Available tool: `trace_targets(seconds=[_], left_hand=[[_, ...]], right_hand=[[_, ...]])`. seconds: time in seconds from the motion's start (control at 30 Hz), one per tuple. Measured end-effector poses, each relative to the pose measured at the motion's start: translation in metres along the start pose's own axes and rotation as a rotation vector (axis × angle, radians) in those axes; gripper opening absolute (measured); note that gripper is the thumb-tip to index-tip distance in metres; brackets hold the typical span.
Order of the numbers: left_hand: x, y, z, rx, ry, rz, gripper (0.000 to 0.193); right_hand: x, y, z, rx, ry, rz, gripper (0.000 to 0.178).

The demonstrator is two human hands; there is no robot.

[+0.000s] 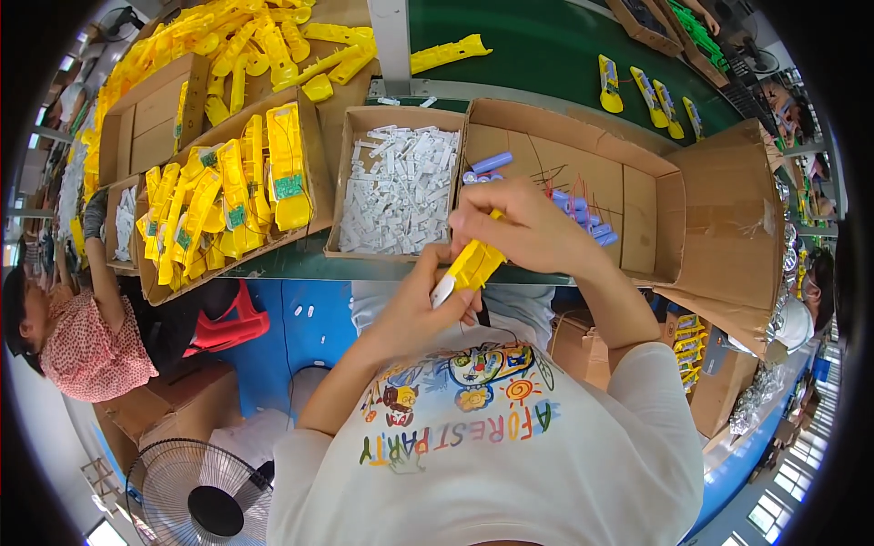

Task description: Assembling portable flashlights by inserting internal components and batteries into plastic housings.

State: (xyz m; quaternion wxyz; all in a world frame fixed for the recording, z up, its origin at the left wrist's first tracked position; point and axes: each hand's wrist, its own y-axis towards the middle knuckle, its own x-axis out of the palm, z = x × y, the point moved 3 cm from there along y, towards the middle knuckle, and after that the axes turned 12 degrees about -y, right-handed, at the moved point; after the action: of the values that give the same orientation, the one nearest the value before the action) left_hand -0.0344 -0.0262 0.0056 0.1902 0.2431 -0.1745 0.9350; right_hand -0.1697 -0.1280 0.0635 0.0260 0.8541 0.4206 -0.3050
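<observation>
In front of my chest, my left hand is closed around a yellow plastic housing with a white piece at its near end. My right hand bends over the far end of the housing, its fingers pinched there; what lies between those fingertips is hidden. Just beyond my hands stands a cardboard box of small white plastic parts. A larger cardboard box to its right holds purple cylindrical cells with thin red and black wires, partly covered by my right hand.
At left, a cardboard box holds yellow housings with green circuit boards. Behind it, yellow shells lie heaped. Several filled housings rest on the green surface. A person works at far left; a fan stands lower left.
</observation>
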Motion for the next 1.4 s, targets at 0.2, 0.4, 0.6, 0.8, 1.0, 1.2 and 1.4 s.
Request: trace_targets(seconds=[0.2, 0.4, 0.6, 0.8, 1.0, 1.2, 1.4], left_hand=[[0.008, -0.005, -0.012, 0.043, 0.145, -0.138, 0.041], [-0.001, 0.001, 0.013, 0.048, -0.147, -0.037, 0.039], [-0.019, 0.009, 0.016, 0.366, -0.160, 0.165, 0.041], [-0.010, 0.019, 0.005, 0.363, 0.084, 0.276, 0.057], [-0.006, 0.018, 0.005, 0.528, 0.329, 0.275, 0.064], [-0.032, -0.010, 0.018, 0.440, -0.198, 0.336, 0.045], [-0.040, -0.034, 0.011, 0.580, -0.502, 0.437, 0.042]], right_hand=[[0.006, -0.003, -0.005, -0.058, -0.072, 0.039, 0.033], [-0.067, 0.037, 0.049, -0.082, -0.343, 0.292, 0.018], [-0.060, 0.037, 0.101, -0.068, -1.030, 0.157, 0.017], [-0.019, 0.008, 0.002, 0.089, 0.122, 0.125, 0.016], [0.005, 0.025, -0.001, 0.287, 0.249, -0.081, 0.020], [0.013, 0.106, 0.001, 0.032, 0.119, -0.231, 0.021], [0.049, 0.172, 0.043, -0.377, -0.919, 0.099, 0.015]])
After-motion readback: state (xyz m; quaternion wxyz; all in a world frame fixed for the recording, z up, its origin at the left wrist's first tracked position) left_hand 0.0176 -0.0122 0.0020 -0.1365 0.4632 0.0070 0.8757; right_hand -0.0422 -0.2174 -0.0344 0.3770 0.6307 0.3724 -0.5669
